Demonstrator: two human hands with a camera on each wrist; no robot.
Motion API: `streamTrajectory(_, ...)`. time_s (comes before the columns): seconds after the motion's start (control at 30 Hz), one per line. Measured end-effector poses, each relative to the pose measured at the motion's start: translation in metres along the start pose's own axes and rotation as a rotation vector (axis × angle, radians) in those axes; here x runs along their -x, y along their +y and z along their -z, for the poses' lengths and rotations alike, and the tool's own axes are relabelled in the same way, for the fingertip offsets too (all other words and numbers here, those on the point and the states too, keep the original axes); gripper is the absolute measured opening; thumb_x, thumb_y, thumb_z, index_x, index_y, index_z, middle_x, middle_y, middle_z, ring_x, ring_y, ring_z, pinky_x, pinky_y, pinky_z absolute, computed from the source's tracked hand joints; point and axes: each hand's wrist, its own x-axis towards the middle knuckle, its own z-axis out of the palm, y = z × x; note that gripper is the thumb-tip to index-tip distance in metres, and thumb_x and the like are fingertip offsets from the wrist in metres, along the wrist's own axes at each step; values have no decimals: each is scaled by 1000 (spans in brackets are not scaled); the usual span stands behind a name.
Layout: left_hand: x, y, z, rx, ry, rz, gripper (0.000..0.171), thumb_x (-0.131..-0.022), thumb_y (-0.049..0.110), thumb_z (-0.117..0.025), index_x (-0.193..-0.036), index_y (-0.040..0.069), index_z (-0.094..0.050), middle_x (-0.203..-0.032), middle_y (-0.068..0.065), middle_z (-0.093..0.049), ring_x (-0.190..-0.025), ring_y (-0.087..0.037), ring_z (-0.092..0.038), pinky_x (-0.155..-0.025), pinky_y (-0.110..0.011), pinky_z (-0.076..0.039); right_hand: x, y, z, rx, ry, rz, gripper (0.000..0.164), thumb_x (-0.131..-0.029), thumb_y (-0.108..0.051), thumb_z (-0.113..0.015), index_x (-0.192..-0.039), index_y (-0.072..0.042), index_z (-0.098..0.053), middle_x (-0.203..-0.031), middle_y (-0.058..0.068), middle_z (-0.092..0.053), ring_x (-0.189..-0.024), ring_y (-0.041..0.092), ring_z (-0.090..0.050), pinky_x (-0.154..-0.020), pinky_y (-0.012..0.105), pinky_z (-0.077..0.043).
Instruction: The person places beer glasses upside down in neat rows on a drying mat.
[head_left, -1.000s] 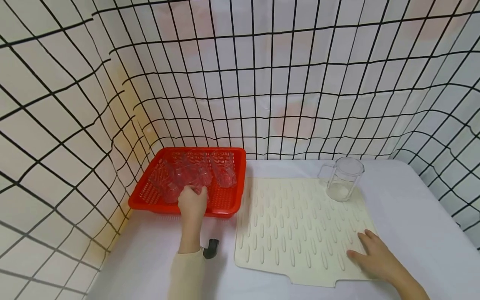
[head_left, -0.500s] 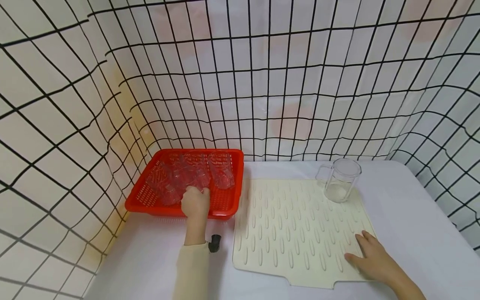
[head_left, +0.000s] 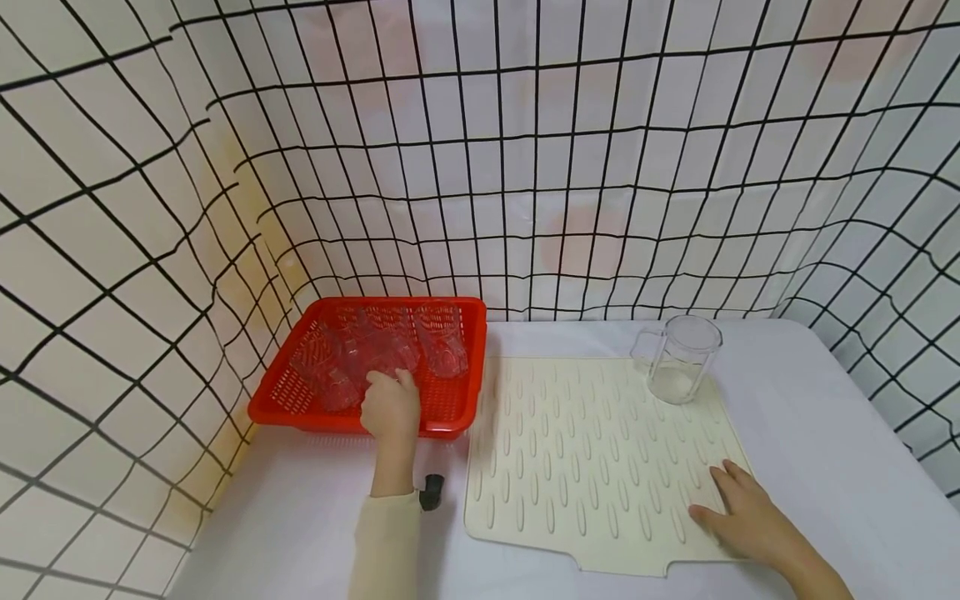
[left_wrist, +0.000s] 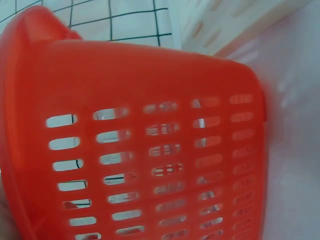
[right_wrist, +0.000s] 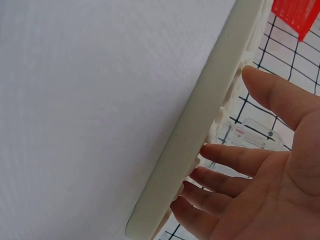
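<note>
My left hand [head_left: 392, 408] reaches over the front rim of the red basket [head_left: 482, 392]. Its fingers are curled at the front end of a clear mug [head_left: 381, 357] lying inside; the contact is partly hidden. Two other clear vessels lie beside it, one on the right [head_left: 447, 354] and one on the left [head_left: 330, 375]. In the left wrist view the slotted basket wall [left_wrist: 140, 75] fills most of the picture. My right hand [head_left: 742, 517] rests its spread fingertips on the right edge of the cream ribbed mat [head_left: 540, 533], holding nothing.
An upright clear mug with a handle [head_left: 678, 367] stands on the mat's far right corner. A small black object [head_left: 431, 492] is beside my left wrist. Grid-patterned white cloth walls [head_left: 562, 125] enclose the back and sides of the white table [head_left: 300, 517].
My left hand shifted slightly right and stays at the front of the basket, its fingers still curled. The right hand keeps its place on the mat. The head view has turned a little.
</note>
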Motion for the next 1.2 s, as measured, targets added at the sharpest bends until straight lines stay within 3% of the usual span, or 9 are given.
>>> streamTrajectory(0.3, -2, 0, 0, 71, 115, 45, 38, -100, 25, -46, -101, -12, -50, -83, -35, -63, -79, -51, -65, -68, -59, -54, -1, -1, 0, -13, 10, 12, 86, -90, -42, -67, -130, 27, -33, -137, 52, -20, -121, 69, -23, -89, 77, -28)
streamTrajectory(0.6, -4, -1, 5, 99, 167, 83, 38, -100, 27, -45, -101, -11, -51, -85, -35, -62, -80, -51, -64, -70, -59, -53, -1, -1, 1, -9, 6, 13, 86, -90, -41, -66, -130, 28, -34, -136, 52, -21, -120, 69, -23, -90, 77, -28)
streamTrajectory(0.83, -8, -3, 12, 141, 162, 126, 39, -101, 31, -42, -103, -6, -51, -86, -29, -63, -83, -48, -64, -74, -58, -52, 0, -3, 3, -10, -1, 8, 87, -90, -41, -65, -130, 28, -32, -136, 53, -20, -121, 70, -22, -90, 77, -28)
streamTrajectory(1.2, -6, -9, 16, 342, 327, 22, 35, -100, 31, -44, -99, -3, -54, -78, -22, -61, -70, -40, -62, -66, -53, -55, 1, 1, 1, -8, 7, 15, 86, -90, -41, -66, -130, 28, -33, -136, 53, -21, -121, 69, -23, -90, 77, -27)
